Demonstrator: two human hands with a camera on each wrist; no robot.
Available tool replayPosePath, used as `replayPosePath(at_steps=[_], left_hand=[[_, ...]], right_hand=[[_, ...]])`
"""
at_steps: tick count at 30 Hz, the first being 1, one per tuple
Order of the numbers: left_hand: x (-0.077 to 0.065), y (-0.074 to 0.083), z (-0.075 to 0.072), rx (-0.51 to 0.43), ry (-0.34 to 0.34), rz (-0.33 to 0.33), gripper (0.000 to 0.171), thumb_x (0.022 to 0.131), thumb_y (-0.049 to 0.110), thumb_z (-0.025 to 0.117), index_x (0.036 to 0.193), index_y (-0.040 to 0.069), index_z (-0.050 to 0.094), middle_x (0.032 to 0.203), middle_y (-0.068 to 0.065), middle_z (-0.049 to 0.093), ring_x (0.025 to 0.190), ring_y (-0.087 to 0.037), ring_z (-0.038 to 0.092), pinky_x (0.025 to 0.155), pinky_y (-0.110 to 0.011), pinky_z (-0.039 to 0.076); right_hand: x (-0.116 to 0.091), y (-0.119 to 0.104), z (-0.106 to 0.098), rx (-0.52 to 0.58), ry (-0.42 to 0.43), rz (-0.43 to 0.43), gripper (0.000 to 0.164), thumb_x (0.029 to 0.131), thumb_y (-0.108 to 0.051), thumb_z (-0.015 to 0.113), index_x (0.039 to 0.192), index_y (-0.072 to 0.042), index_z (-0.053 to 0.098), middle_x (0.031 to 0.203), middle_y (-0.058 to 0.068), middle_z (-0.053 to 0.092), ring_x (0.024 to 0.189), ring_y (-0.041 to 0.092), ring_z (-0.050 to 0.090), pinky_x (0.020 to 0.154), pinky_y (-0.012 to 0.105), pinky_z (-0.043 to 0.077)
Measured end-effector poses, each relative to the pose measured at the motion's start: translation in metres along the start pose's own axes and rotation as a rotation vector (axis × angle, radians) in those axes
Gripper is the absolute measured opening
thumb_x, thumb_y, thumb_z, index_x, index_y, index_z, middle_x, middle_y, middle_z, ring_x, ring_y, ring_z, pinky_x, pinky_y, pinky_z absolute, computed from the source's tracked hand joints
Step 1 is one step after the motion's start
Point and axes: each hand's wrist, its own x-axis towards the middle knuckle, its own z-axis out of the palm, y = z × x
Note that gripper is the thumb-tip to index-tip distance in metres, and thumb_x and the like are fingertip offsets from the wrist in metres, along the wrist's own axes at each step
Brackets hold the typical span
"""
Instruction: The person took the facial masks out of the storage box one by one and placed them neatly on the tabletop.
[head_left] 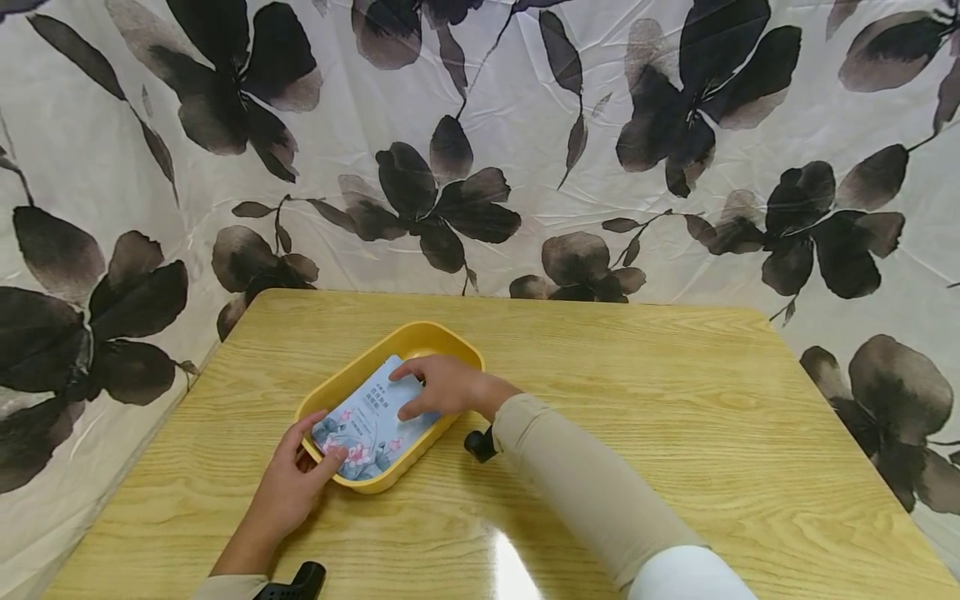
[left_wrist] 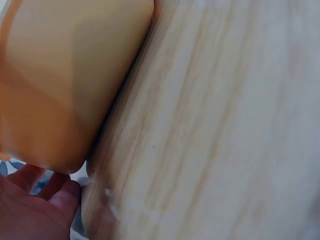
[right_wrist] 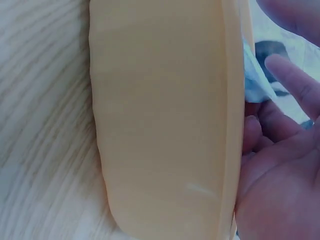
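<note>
A yellow plastic basket (head_left: 408,461) stands slantwise on the table, left of its middle. In it lies a flat light-blue sachet (head_left: 372,414) printed with pink flowers and dark writing. My left hand (head_left: 295,475) grips the basket's near left end, its thumb reaching over the rim onto the sachet; some of its fingers are hidden. My right hand (head_left: 442,386) reaches over the basket's right side, thumb and forefinger spread apart and touching the sachet's face. In the right wrist view, a sachet edge (right_wrist: 256,80) shows above the rim beside the right hand's fingers (right_wrist: 295,82).
The wood-grain table (head_left: 637,400) stretches far to the right of the basket. Behind it hangs a pale cloth (head_left: 555,158) with dark flowers. Black wrist devices (head_left: 480,445) sit on both forearms, the right one close to the basket.
</note>
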Motion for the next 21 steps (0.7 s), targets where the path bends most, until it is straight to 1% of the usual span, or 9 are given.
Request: replayPosePath(at_steps=[3, 6, 10, 12, 15, 17, 19, 21], left_hand=[[0.001, 0.0, 0.001, -0.004, -0.001, 0.003, 0.07, 0.1, 0.028, 0.065, 0.154, 0.004, 0.026, 0.155, -0.028, 0.023, 0.138, -0.038, 0.034, 0.087, 0.002, 0.027], [0.002, 0.0, 0.001, 0.001, -0.004, -0.002, 0.071, 0.1, 0.029, 0.064, 0.154, 0.004, 0.026, 0.155, -0.028, 0.023, 0.139, -0.038, 0.033, 0.087, 0.002, 0.027], [0.001, 0.0, 0.001, 0.02, -0.007, -0.016, 0.072, 0.1, 0.032, 0.064, 0.155, 0.005, 0.025, 0.156, -0.027, 0.022, 0.139, -0.038, 0.033, 0.086, 0.002, 0.026], [0.001, 0.0, 0.001, 0.02, -0.007, -0.021, 0.072, 0.1, 0.032, 0.064, 0.155, 0.006, 0.025, 0.156, -0.027, 0.022, 0.139, -0.038, 0.033, 0.086, 0.002, 0.026], [0.001, -0.001, 0.001, -0.002, -0.007, -0.018, 0.07, 0.101, 0.029, 0.063, 0.155, 0.005, 0.025, 0.155, -0.028, 0.023, 0.137, -0.038, 0.035, 0.087, 0.002, 0.028], [0.001, -0.001, 0.002, -0.025, -0.009, -0.011, 0.07, 0.102, 0.027, 0.063, 0.155, 0.004, 0.024, 0.154, -0.029, 0.024, 0.136, -0.039, 0.036, 0.086, 0.001, 0.031], [0.001, -0.001, 0.002, -0.027, -0.008, -0.004, 0.069, 0.102, 0.027, 0.062, 0.155, 0.004, 0.023, 0.154, -0.029, 0.023, 0.136, -0.039, 0.036, 0.085, 0.001, 0.031], [0.0, -0.001, 0.002, -0.023, -0.004, 0.0, 0.068, 0.102, 0.026, 0.062, 0.155, 0.005, 0.024, 0.154, -0.029, 0.024, 0.135, -0.038, 0.037, 0.085, 0.0, 0.031]], right_hand=[[-0.002, -0.001, 0.002, -0.024, -0.013, -0.009, 0.053, 0.086, -0.025, 0.082, 0.135, -0.02, 0.064, 0.14, 0.002, 0.055, 0.118, 0.014, 0.051, 0.1, 0.023, 0.041], [-0.003, -0.002, 0.003, -0.024, -0.022, -0.008, 0.051, 0.087, -0.021, 0.081, 0.134, -0.022, 0.064, 0.144, 0.001, 0.053, 0.125, 0.013, 0.048, 0.104, 0.023, 0.039], [-0.006, -0.003, 0.004, -0.023, -0.013, -0.007, 0.049, 0.087, -0.013, 0.079, 0.133, -0.022, 0.065, 0.144, 0.001, 0.053, 0.124, 0.013, 0.049, 0.102, 0.023, 0.04], [-0.007, -0.003, 0.005, -0.028, 0.005, -0.016, 0.047, 0.088, -0.01, 0.077, 0.132, -0.021, 0.066, 0.143, 0.002, 0.055, 0.121, 0.013, 0.05, 0.1, 0.022, 0.041], [-0.011, -0.003, 0.004, 0.005, 0.045, -0.032, 0.043, 0.09, -0.005, 0.073, 0.131, -0.017, 0.067, 0.139, 0.004, 0.057, 0.112, 0.014, 0.052, 0.093, 0.021, 0.044], [-0.015, -0.003, 0.002, 0.039, 0.075, -0.037, 0.041, 0.091, -0.003, 0.07, 0.13, -0.016, 0.067, 0.138, 0.005, 0.057, 0.105, 0.015, 0.053, 0.085, 0.02, 0.046], [-0.018, -0.003, 0.0, 0.065, 0.107, -0.036, 0.04, 0.092, -0.002, 0.069, 0.13, -0.015, 0.066, 0.136, 0.005, 0.057, 0.095, 0.014, 0.053, 0.076, 0.02, 0.046], [-0.022, -0.002, -0.003, 0.074, 0.139, -0.031, 0.04, 0.094, -0.003, 0.067, 0.131, -0.017, 0.066, 0.13, 0.007, 0.06, 0.084, 0.015, 0.052, 0.067, 0.021, 0.045]])
